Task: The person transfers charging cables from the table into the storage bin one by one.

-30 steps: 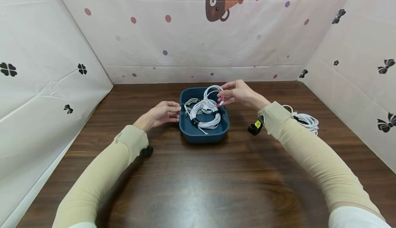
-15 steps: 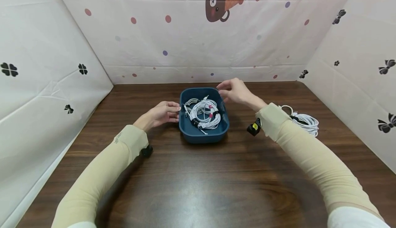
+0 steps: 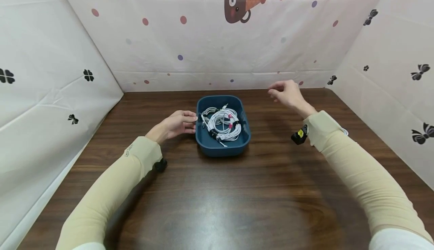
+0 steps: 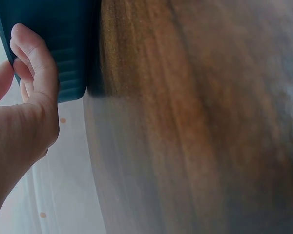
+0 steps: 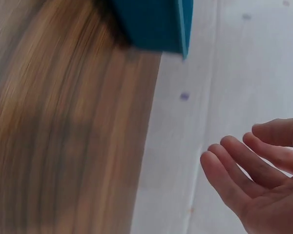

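A dark blue plastic bin (image 3: 222, 152) stands toward the back of the table in the head view. Several coiled white cables (image 3: 220, 123) lie inside it, bound with black ties, one carrying red bands. At the bin's left side my left hand (image 3: 178, 124) touches it with relaxed fingers; in the left wrist view, extended fingers (image 4: 43, 66) rest along the outer wall near the rim. My right hand (image 3: 287, 93) is raised over the table to the right of the bin, loosely bent and holding nothing, as the right wrist view also shows.
Another white cable coil (image 3: 345, 131) lies on the right of the table, almost wholly hidden behind the right sleeve (image 3: 359, 171). Patterned white sheets (image 3: 152, 54) hang at the back and both sides of the brown wooden table (image 3: 203, 197).
My right hand has let the red-banded cable coil drop into the bin and moved away to the right. The right sleeve now covers most of the outside coil. My left hand stays put.
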Tool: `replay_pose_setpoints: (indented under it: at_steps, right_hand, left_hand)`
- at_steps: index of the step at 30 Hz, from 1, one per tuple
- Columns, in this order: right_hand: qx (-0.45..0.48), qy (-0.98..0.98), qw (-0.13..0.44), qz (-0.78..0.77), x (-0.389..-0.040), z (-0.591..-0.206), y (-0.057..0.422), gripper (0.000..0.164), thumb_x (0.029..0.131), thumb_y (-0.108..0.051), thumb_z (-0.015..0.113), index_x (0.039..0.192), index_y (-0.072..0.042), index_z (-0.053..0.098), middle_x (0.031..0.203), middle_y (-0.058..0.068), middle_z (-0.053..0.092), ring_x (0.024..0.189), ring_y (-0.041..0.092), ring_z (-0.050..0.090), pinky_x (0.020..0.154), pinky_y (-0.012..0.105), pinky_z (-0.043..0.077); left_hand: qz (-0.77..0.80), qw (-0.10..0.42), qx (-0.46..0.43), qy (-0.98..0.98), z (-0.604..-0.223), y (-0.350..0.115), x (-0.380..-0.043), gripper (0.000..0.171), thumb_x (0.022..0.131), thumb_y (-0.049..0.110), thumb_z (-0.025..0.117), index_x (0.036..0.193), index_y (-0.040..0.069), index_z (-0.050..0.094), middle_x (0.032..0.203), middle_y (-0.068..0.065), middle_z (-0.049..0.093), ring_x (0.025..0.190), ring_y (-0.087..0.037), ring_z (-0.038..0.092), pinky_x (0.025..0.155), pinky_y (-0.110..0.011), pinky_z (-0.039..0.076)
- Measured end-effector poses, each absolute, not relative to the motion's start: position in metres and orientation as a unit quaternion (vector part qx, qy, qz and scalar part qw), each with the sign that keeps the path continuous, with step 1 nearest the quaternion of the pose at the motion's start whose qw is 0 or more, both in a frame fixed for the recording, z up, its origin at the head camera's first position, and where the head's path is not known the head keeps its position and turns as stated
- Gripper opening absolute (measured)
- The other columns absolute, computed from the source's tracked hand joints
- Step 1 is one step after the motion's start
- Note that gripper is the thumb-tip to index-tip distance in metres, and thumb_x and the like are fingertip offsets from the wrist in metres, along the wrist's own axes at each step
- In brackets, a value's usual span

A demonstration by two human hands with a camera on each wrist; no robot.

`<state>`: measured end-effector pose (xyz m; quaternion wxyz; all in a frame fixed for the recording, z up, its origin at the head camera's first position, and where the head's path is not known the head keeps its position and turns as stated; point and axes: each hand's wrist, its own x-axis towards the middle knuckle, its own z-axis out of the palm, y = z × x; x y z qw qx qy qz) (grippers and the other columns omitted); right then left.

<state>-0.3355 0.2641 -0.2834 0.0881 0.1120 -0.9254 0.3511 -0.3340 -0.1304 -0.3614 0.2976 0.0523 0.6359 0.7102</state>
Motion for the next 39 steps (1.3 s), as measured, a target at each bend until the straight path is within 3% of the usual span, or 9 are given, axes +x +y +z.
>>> replay_pose_setpoints:
  at_steps: [11, 13, 16, 20, 23, 31, 39]
  right_hand:
    - [0.018, -0.934, 0.129, 0.332, -0.342, -0.298, 0.327, 0.030, 0.094, -0.021, 0.060, 0.111, 0.003, 0.067, 0.079, 0.007, 0.073, 0.055, -0.007, 0.057, 0.053, 0.015, 0.049]
    - [0.002, -0.941, 0.132, 0.313, -0.341, -0.301, 0.337, 0.031, 0.094, -0.023, 0.060, 0.111, 0.002, 0.068, 0.085, 0.013, 0.073, 0.061, 0.000, 0.061, 0.058, 0.017, 0.048]
    - [-0.012, -0.948, 0.134, 0.287, -0.340, -0.308, 0.350, 0.032, 0.094, -0.022, 0.058, 0.111, 0.003, 0.068, 0.103, 0.024, 0.070, 0.088, 0.023, 0.066, 0.077, 0.033, 0.050]
    - [-0.019, -0.955, 0.123, 0.270, -0.338, -0.318, 0.367, 0.032, 0.092, -0.017, 0.055, 0.109, 0.007, 0.066, 0.118, 0.033, 0.060, 0.114, 0.049, 0.050, 0.094, 0.054, 0.040]
    - [-0.027, -0.963, 0.101, 0.247, -0.336, -0.324, 0.379, 0.032, 0.089, -0.014, 0.054, 0.108, 0.009, 0.066, 0.117, 0.036, 0.059, 0.111, 0.054, 0.048, 0.090, 0.055, 0.041]
    - [-0.056, -0.979, 0.051, 0.188, -0.330, -0.338, 0.398, 0.036, 0.081, -0.009, 0.048, 0.106, 0.011, 0.064, 0.107, 0.036, 0.059, 0.087, 0.045, 0.054, 0.058, 0.035, 0.042]
    - [-0.065, -0.983, 0.028, 0.172, -0.329, -0.346, 0.405, 0.032, 0.081, -0.011, 0.056, 0.102, 0.012, 0.062, 0.105, 0.035, 0.058, 0.099, 0.053, 0.049, 0.078, 0.056, 0.044]
  left_hand:
    - [0.712, 0.294, 0.050, 0.636, -0.362, -0.129, -0.335, 0.031, 0.099, 0.011, 0.053, 0.124, -0.003, 0.041, 0.086, -0.005, 0.063, 0.074, -0.016, 0.063, 0.072, -0.031, 0.058]
    - [0.712, 0.294, 0.048, 0.636, -0.362, -0.129, -0.336, 0.032, 0.099, 0.011, 0.053, 0.124, -0.003, 0.041, 0.086, -0.005, 0.064, 0.074, -0.016, 0.063, 0.072, -0.031, 0.058]
    - [0.712, 0.294, 0.049, 0.636, -0.362, -0.129, -0.336, 0.028, 0.099, 0.011, 0.053, 0.121, -0.002, 0.043, 0.085, -0.005, 0.064, 0.074, -0.016, 0.063, 0.072, -0.031, 0.058]
    - [0.711, 0.291, 0.052, 0.638, -0.362, -0.129, -0.336, 0.020, 0.099, 0.011, 0.053, 0.115, 0.001, 0.047, 0.083, -0.004, 0.064, 0.074, -0.016, 0.063, 0.072, -0.031, 0.058]
    - [0.712, 0.290, 0.048, 0.638, -0.363, -0.129, -0.335, 0.022, 0.099, 0.011, 0.053, 0.117, 0.000, 0.046, 0.083, -0.004, 0.064, 0.074, -0.016, 0.063, 0.072, -0.031, 0.058]
    - [0.715, 0.294, 0.047, 0.632, -0.364, -0.130, -0.335, 0.034, 0.099, 0.010, 0.053, 0.126, -0.005, 0.039, 0.084, -0.004, 0.064, 0.075, -0.016, 0.063, 0.071, -0.030, 0.058]
    - [0.710, 0.293, 0.051, 0.638, -0.362, -0.130, -0.334, 0.035, 0.099, 0.011, 0.054, 0.127, -0.005, 0.040, 0.087, -0.005, 0.064, 0.076, -0.016, 0.063, 0.073, -0.030, 0.059]
